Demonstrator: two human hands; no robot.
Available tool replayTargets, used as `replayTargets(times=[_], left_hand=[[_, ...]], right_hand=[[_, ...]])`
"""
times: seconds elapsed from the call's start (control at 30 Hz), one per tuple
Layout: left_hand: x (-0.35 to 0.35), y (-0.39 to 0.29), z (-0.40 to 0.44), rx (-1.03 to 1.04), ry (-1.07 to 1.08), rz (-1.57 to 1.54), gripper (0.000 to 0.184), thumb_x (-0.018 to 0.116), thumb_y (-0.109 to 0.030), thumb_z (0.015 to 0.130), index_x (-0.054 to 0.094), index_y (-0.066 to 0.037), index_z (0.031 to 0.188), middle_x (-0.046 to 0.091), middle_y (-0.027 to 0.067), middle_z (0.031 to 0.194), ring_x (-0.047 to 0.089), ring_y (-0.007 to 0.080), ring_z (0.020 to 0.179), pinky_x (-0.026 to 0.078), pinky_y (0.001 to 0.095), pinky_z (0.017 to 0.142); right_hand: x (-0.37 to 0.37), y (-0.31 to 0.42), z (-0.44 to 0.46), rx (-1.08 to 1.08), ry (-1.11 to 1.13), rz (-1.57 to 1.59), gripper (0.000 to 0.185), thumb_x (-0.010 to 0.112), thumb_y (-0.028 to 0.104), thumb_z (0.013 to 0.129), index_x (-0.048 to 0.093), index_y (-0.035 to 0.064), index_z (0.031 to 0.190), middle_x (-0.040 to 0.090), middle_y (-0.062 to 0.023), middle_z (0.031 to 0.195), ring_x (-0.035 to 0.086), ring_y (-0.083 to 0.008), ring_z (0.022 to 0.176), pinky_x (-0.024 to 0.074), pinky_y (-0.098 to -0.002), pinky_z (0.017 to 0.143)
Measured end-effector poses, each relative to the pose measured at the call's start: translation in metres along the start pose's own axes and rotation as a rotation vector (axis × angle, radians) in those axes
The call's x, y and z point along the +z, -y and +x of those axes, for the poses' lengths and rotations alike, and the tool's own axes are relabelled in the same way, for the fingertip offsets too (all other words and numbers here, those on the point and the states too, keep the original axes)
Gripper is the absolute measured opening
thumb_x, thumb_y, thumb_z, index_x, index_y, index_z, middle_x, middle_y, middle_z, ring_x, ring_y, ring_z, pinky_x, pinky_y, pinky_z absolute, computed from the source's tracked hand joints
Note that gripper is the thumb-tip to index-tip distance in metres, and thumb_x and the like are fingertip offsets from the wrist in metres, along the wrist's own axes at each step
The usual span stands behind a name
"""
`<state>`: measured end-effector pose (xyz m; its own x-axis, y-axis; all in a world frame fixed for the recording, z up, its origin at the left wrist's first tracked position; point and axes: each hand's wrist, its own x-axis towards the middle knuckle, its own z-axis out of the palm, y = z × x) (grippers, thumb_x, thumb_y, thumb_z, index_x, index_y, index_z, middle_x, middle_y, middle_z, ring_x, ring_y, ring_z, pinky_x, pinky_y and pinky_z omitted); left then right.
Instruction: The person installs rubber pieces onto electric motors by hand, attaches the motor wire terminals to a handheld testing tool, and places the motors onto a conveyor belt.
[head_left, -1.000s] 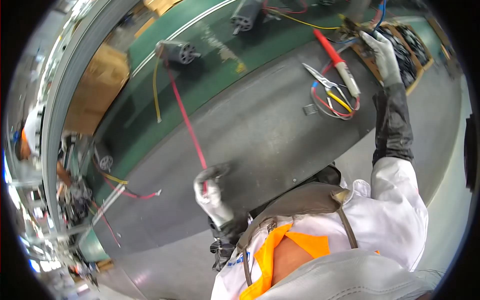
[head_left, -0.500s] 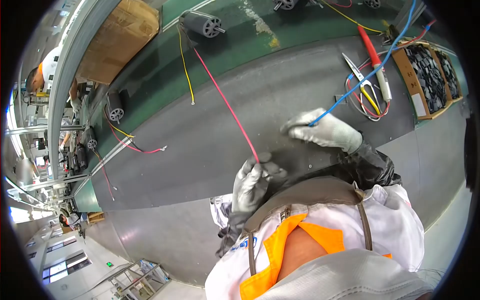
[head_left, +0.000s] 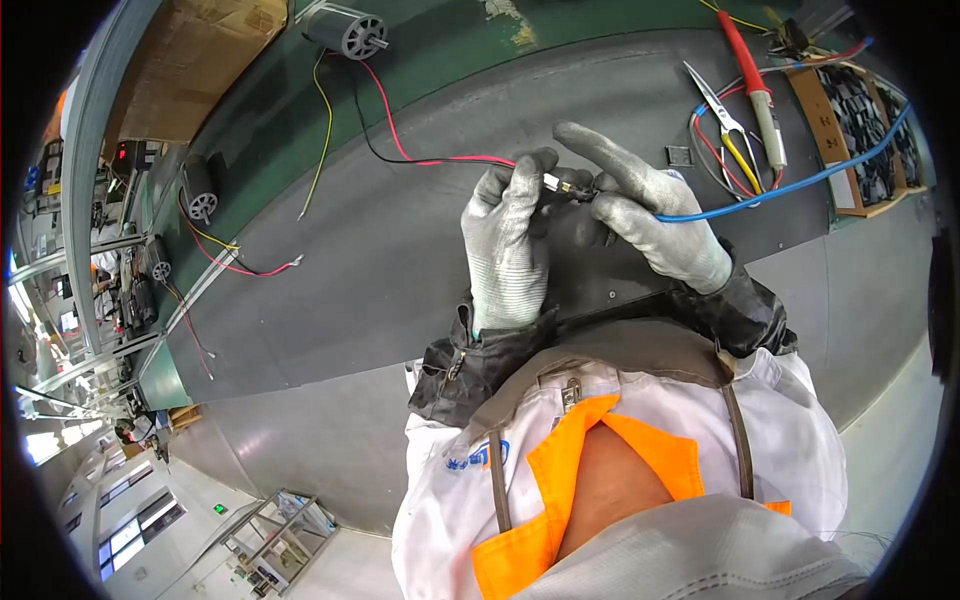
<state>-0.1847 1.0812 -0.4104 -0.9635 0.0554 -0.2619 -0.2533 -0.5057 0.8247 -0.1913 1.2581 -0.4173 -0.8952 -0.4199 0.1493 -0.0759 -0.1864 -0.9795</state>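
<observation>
In gloves, my left hand (head_left: 508,235) is closed around the ends of a red wire (head_left: 455,159) and a black wire (head_left: 372,145), which run to a dark cylindrical motor (head_left: 345,32) at the upper left. A small white end piece (head_left: 552,183) sticks out past its fingertips. My right hand (head_left: 655,215) meets it there, pinching a small dark piece (head_left: 580,192) against that end; whether they are joined I cannot tell. A blue cable (head_left: 780,202) runs from my right palm toward the right edge. The motor's yellow wire (head_left: 326,125) hangs loose.
Scissors (head_left: 728,125) and a red-handled tool (head_left: 752,80) lie on the dark mat to the right. Beyond them stands a cardboard box (head_left: 832,140) of small dark pieces. More motors (head_left: 200,190) with wires line the left, below a large carton (head_left: 200,70).
My left hand has moved up along the red wire and now holds its end with the black one. My right hand has come in to meet it, with a small dark piece showing.
</observation>
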Motion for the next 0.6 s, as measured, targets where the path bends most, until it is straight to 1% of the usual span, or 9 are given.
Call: replayTargets(times=[0.07,0.2,0.27,0.3,0.4,0.47,0.5,0.57,0.6], left_hand=[[0.002,0.001,0.000,0.007,-0.008,-0.040,0.038,0.063,-0.031,0.104,0.060,0.003,0.121,0.072,0.0146,0.103,0.070,0.0221,0.095,0.056,0.0352,0.086],[0.006,0.005,0.003,0.000,0.005,-0.084,0.038,0.062,-0.031,0.104,0.059,0.002,0.123,0.071,0.0153,0.106,0.070,0.0229,0.096,0.056,0.0364,0.085],[0.012,0.005,0.003,0.003,-0.048,-0.142,0.040,0.064,-0.030,0.103,0.059,0.006,0.122,0.072,0.0149,0.098,0.070,0.0205,0.083,0.057,0.0337,0.074],[0.013,0.004,0.003,0.002,-0.045,-0.140,0.040,0.064,-0.030,0.103,0.059,0.006,0.122,0.072,0.0149,0.098,0.070,0.0205,0.083,0.057,0.0337,0.074],[0.013,0.005,0.004,0.012,-0.016,-0.140,0.040,0.062,-0.030,0.104,0.059,0.004,0.124,0.072,0.0148,0.098,0.069,0.0203,0.080,0.056,0.0346,0.071],[0.010,0.009,0.004,0.032,0.077,-0.151,0.041,0.056,-0.035,0.106,0.058,0.000,0.128,0.069,0.0149,0.105,0.066,0.0201,0.087,0.054,0.0381,0.077],[0.010,0.009,0.004,0.031,0.077,-0.150,0.041,0.056,-0.035,0.106,0.058,0.000,0.128,0.069,0.0149,0.105,0.066,0.0201,0.087,0.054,0.0381,0.077],[0.012,0.009,0.003,0.007,0.076,-0.160,0.040,0.055,-0.036,0.107,0.060,-0.002,0.127,0.070,0.0145,0.104,0.063,0.0178,0.081,0.052,0.0371,0.072],[0.009,0.012,0.005,0.007,0.077,-0.160,0.040,0.055,-0.036,0.107,0.060,-0.002,0.127,0.070,0.0145,0.104,0.063,0.0178,0.081,0.052,0.0371,0.072]], right_hand=[[0.001,-0.002,0.001,0.059,-0.036,-0.007,0.062,0.051,0.004,0.096,0.039,0.0053,0.157,0.066,-0.0118,0.130,0.064,-0.0096,0.082,0.0516,-0.0243,0.075],[0.000,-0.007,0.005,0.043,-0.043,-0.018,0.062,0.049,0.002,0.096,0.039,0.0065,0.157,0.067,-0.0105,0.125,0.064,-0.0089,0.084,0.0511,-0.0237,0.076],[-0.001,-0.006,0.005,0.063,-0.047,0.087,0.061,0.048,0.001,0.097,0.038,0.0051,0.157,0.067,-0.0095,0.121,0.064,-0.0097,0.086,0.0510,-0.0238,0.079],[-0.001,-0.007,0.005,0.060,-0.050,0.087,0.061,0.048,0.001,0.097,0.038,0.0051,0.157,0.067,-0.0095,0.121,0.064,-0.0097,0.086,0.0510,-0.0238,0.079],[-0.001,-0.010,0.005,-0.022,-0.073,0.164,0.060,0.052,0.006,0.100,0.037,0.0031,0.157,0.067,-0.0093,0.121,0.064,-0.0111,0.088,0.0512,-0.0247,0.082],[-0.005,-0.012,0.003,0.022,-0.048,0.243,0.061,0.057,0.012,0.101,0.036,0.0017,0.157,0.067,-0.0099,0.123,0.065,-0.0128,0.089,0.0518,-0.0261,0.084],[-0.005,-0.012,0.003,0.022,-0.048,0.244,0.061,0.057,0.012,0.101,0.036,0.0017,0.157,0.067,-0.0099,0.123,0.065,-0.0128,0.089,0.0518,-0.0261,0.084],[-0.005,-0.009,0.002,0.023,-0.061,0.171,0.062,0.060,0.017,0.102,0.036,0.0022,0.157,0.065,-0.0109,0.126,0.065,-0.0130,0.089,0.0525,-0.0267,0.084],[-0.005,-0.008,0.002,0.022,-0.061,0.171,0.062,0.060,0.017,0.102,0.036,0.0022,0.157,0.065,-0.0109,0.126,0.065,-0.0130,0.089,0.0525,-0.0267,0.084]])
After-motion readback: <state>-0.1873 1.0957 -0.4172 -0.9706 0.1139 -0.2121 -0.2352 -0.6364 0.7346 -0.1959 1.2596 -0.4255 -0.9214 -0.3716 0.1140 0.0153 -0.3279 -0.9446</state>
